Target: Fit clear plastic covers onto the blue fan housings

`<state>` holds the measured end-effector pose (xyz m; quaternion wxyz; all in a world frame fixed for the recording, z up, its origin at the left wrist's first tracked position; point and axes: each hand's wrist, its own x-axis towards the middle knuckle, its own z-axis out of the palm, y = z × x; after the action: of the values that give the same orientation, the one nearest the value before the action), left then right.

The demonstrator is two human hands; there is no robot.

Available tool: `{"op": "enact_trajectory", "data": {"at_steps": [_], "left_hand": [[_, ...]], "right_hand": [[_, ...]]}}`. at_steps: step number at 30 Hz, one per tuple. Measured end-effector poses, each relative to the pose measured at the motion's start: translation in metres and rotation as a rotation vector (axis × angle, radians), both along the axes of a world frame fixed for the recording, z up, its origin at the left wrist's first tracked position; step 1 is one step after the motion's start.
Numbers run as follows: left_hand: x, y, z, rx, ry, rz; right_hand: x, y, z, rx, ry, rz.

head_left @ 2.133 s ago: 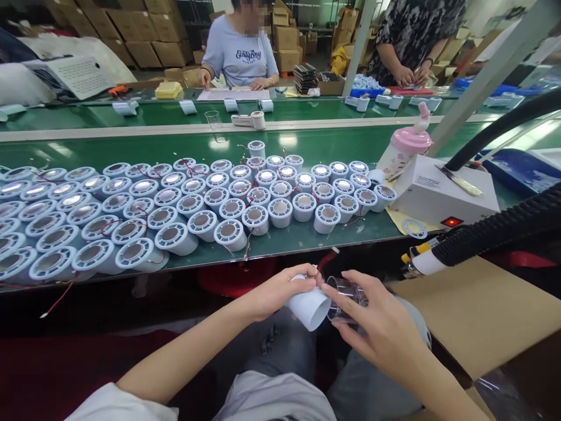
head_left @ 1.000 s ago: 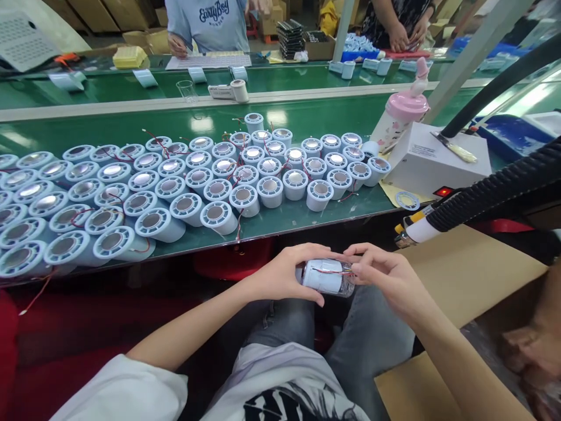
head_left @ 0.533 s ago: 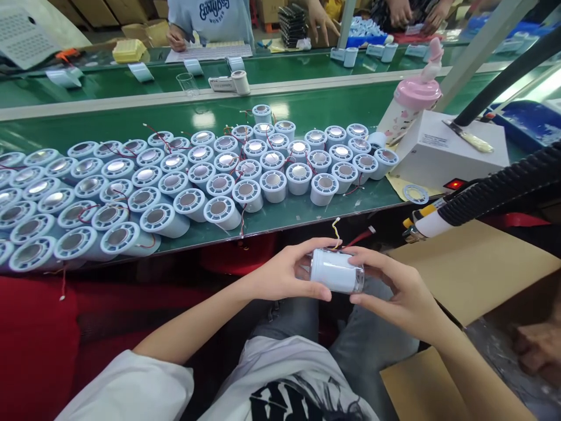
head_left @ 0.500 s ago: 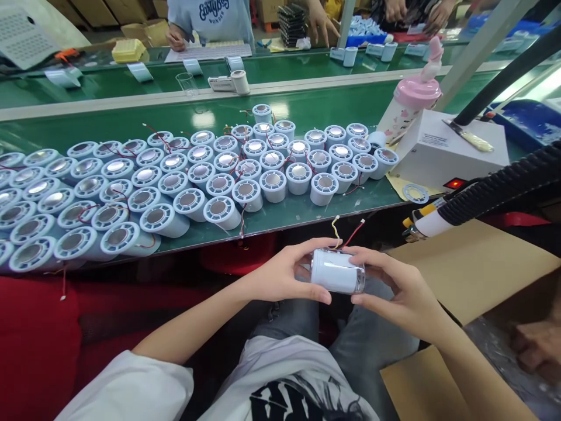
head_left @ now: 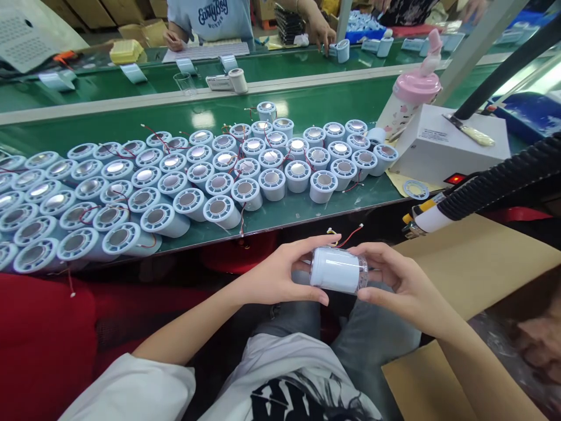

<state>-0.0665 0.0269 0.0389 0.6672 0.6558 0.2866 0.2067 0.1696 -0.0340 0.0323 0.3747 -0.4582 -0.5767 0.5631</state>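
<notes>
Both the left hand [head_left: 278,275] and the right hand [head_left: 397,278] grasp a clear cup [head_left: 363,273] with a pale blue cylinder [head_left: 336,270] inside, lying sideways above the lap [head_left: 377,333] (red and yellow wires [head_left: 350,235] poke out behind it). Beyond, many similar cylinders [head_left: 272,184] crowd the green worktop [head_left: 280,214], left of a white box [head_left: 451,140]. Farther back, a co-worker's hand [head_left: 322,30] is at a pale blue piece [head_left: 342,51].

The location is a factory assembly workshop. Primary indicators are the long green tabletop [head_left: 149,108], the rows of identical pale-blue cylindrical units [head_left: 297,177] with wire leads, and the co-worker [head_left: 210,20] stationed at the far side. Supporting indicators are the white equipment box [head_left: 442,146] with lit red switch [head_left: 455,178], the black corrugated hose [head_left: 504,180] and the cardboard cartons [head_left: 100,16] at the rear.
</notes>
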Motion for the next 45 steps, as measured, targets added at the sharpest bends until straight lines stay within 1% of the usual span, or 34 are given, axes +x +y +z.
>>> {"op": "enact_trajectory", "data": {"at_steps": [5,10,15,18,21,24,28,31,35,37,39,42,45], "left_hand": [[-0.001,-0.001,0.001,0.031,0.003,-0.004],[-0.003,-0.001,0.001,0.079,0.022,-0.005],[-0.004,-0.002,0.002,0.108,0.062,-0.005],[-0.004,-0.002,0.003,0.164,0.088,0.017],[-0.005,-0.002,0.004,0.231,0.109,0.035],[-0.006,-0.001,0.003,0.26,0.092,0.031],[-0.006,-0.001,0.0,0.215,0.032,0.009],[-0.005,-0.002,-0.001,0.172,-0.022,-0.002],[-0.005,0.0,-0.004,0.055,-0.101,-0.007],[-0.004,0.005,-0.009,-0.037,-0.136,0.0],[0.003,0.013,-0.016,-0.13,-0.169,-0.003],[0.024,0.034,-0.029,-0.235,-0.2,-0.059],[0.058,0.059,-0.042,-0.29,-0.184,-0.155]], "right_hand": [[-0.001,0.002,0.0,-0.122,0.096,0.021],[-0.004,0.004,-0.002,-0.205,0.133,-0.009],[-0.006,0.005,-0.005,-0.322,0.246,-0.014],[-0.007,0.007,-0.007,-0.384,0.288,-0.027],[-0.01,0.008,-0.007,-0.445,0.283,-0.038],[-0.014,0.009,-0.005,-0.499,0.292,-0.015],[-0.018,0.01,-0.004,-0.555,0.341,-0.012],[-0.021,0.01,-0.004,-0.635,0.362,-0.006],[-0.022,0.011,-0.008,-0.73,0.407,0.018],[-0.023,0.011,-0.015,-0.745,0.464,-0.018],[-0.024,0.009,-0.025,-0.741,0.539,-0.099],[-0.024,0.007,-0.041,-0.713,0.723,-0.323],[-0.021,0.008,-0.054,-0.644,0.867,-0.546]]}}
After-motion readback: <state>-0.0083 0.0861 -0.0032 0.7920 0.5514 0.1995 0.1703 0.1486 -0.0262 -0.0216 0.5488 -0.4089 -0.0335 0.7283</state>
